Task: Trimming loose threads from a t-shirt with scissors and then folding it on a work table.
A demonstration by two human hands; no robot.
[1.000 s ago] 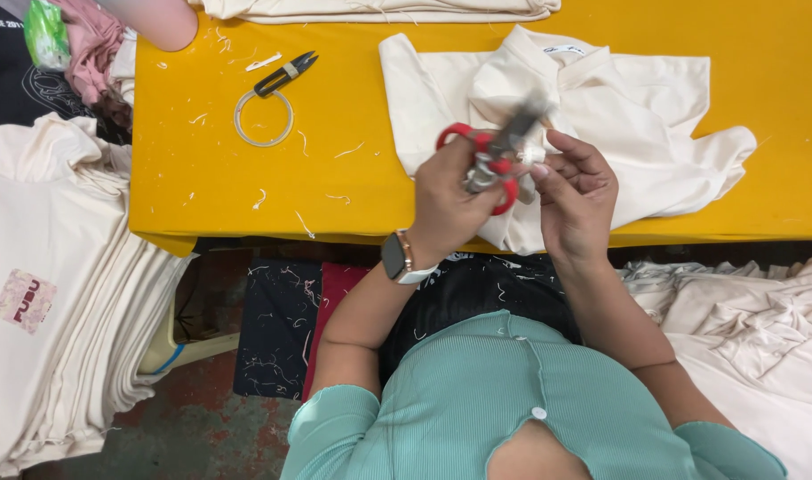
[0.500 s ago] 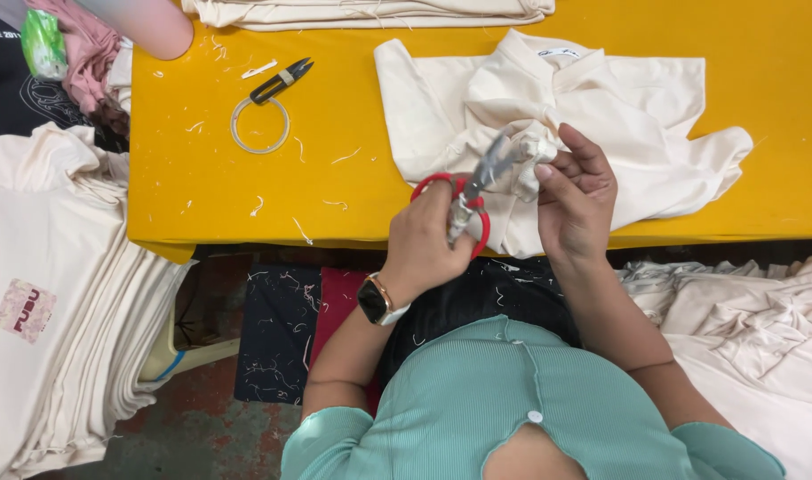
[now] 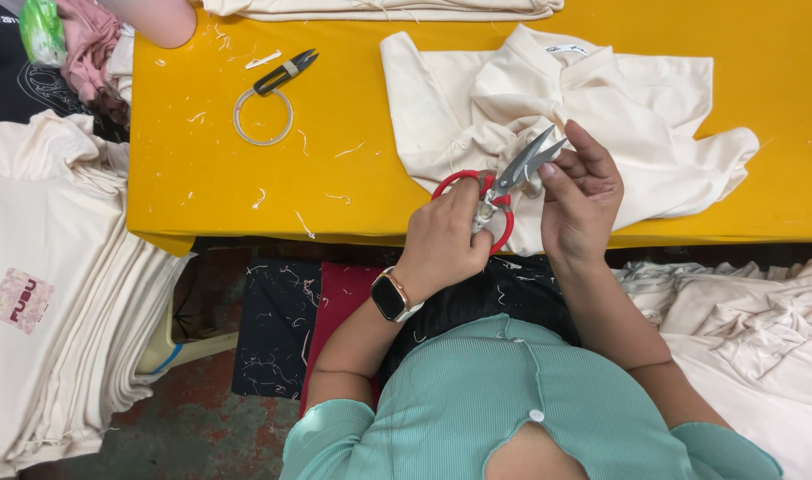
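Head view: left hand [image 3: 441, 244] grips the red-handled scissors [image 3: 499, 191], fingers closed through the loops, blades parted a little and pointing up and right. Right hand [image 3: 579, 200] pinches a fold of the cream garment [image 3: 637, 116] at the blade tips, fingers closed on the cloth. Compared with half a second ago, the scissors have swung out from over the bunched fabric and the blades now show clear and sharp, with the motion blur gone; the hands have settled, which I judge to mean a snip at the pinched spot is being lined up.

Garment lies spread on the yellow worktop [image 3: 210, 178], its lower part hanging over the near edge just beside both hands. Open room lies to the left, where only thread scraps, a pale ring [image 3: 263, 116] and small black snips [image 3: 285, 71] sit, well apart from the hands. Another person's arm [image 3: 153, 16] enters at the far left corner. Folded cream stack [image 3: 59, 267] stands left of the worktop.
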